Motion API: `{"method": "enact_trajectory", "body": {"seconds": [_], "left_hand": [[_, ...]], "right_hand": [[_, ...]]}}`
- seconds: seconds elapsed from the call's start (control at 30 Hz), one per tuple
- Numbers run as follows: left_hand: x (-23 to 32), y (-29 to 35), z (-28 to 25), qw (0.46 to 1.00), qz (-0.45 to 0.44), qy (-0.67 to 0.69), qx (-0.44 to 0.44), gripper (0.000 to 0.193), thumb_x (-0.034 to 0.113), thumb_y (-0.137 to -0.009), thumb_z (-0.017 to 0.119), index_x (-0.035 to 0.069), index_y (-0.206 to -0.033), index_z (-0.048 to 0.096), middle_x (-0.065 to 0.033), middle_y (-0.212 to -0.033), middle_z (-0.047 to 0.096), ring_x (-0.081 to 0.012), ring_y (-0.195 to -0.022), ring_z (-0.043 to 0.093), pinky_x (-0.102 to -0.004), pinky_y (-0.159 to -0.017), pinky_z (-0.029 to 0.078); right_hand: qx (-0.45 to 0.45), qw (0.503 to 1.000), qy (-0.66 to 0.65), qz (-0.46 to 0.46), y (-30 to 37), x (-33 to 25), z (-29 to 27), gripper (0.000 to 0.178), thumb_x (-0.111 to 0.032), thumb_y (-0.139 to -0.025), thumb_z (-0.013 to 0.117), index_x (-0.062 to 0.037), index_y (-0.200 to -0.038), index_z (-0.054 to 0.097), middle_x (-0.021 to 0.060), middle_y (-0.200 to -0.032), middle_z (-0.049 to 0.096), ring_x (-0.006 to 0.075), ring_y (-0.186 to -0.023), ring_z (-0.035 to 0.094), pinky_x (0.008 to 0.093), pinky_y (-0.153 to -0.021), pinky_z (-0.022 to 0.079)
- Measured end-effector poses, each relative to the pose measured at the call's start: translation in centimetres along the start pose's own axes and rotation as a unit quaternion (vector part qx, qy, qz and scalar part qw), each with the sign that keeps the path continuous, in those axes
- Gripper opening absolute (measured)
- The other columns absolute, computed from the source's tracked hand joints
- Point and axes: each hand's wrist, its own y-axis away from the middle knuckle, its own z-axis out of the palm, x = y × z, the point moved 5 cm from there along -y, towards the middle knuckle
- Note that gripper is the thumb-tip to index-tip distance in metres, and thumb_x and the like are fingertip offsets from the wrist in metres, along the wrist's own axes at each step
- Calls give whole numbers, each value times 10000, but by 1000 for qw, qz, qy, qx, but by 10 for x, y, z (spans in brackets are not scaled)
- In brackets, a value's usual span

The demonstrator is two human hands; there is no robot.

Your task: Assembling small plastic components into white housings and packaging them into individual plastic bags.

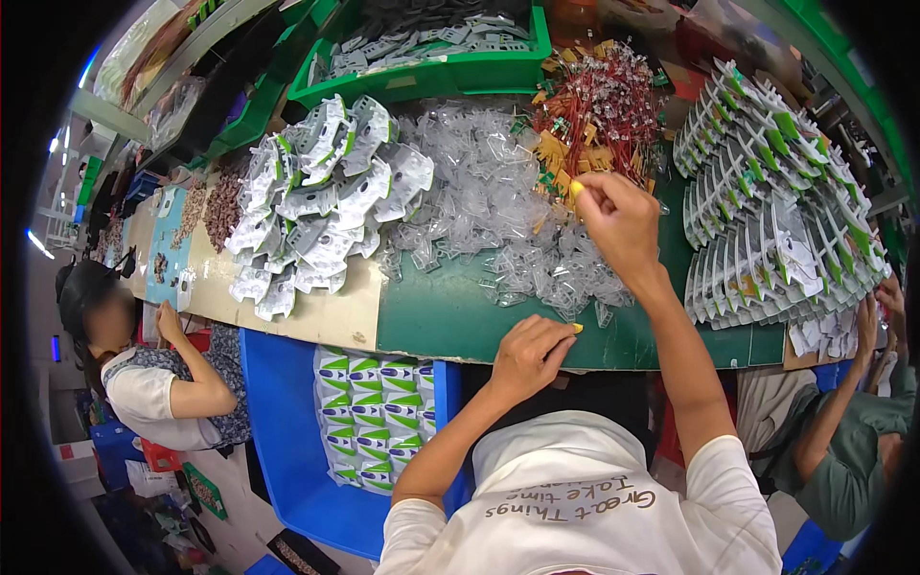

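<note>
My right hand (618, 218) is raised over the table with its fingers curled in, a yellow fingertip cover showing at its left side. Whatever it may hold is hidden. Beneath and around it lie a pile of clear plastic parts (465, 182) and a heap of red wires with small orange and green boards (599, 110). Close to the table's front edge, my left hand (530, 356) is closed, fingers pressed together, also with a yellow tip. I cannot make out anything inside it. The green work mat (436, 311) runs beneath both.
White-and-green plastic shells (331, 192) are heaped at left; stacked rows of similar shells (767, 230) stand at right. A green bin (422, 77) of grey parts sits behind. Packed pieces fill a blue crate (283, 431) at my left. People (172, 383) work on both sides.
</note>
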Motion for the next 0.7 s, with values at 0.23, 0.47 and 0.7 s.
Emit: {"method": "enact_trajectory", "body": {"seconds": [0.23,0.47,0.7], "left_hand": [[0,4,1,999,15,-33,2,115,28,-807,736,34,-917,706,-78,-858,694,-257,-742,638,-356,-665,494],[-2,4,0,999,20,-31,11,113,29,-803,736,35,-914,713,-72,-853,680,-253,-758,632,-358,-656,489],[1,4,0,999,15,-42,3,118,22,-791,738,36,-905,715,-79,-854,679,-259,-749,629,-364,-650,487]], "right_hand": [[-7,969,245,-36,-29,2,41,143,-175,-782,683,-50,-715,700,141,-640,662,348,-588,666,446,-542,518],[20,985,169,9,-22,7,37,179,-159,-811,670,-21,-697,658,120,-600,642,285,-539,644,403,-505,495],[-82,905,-409,86,-4,-22,9,61,-40,-927,573,-9,-972,599,67,-884,664,99,-658,584,239,-638,482]]}}
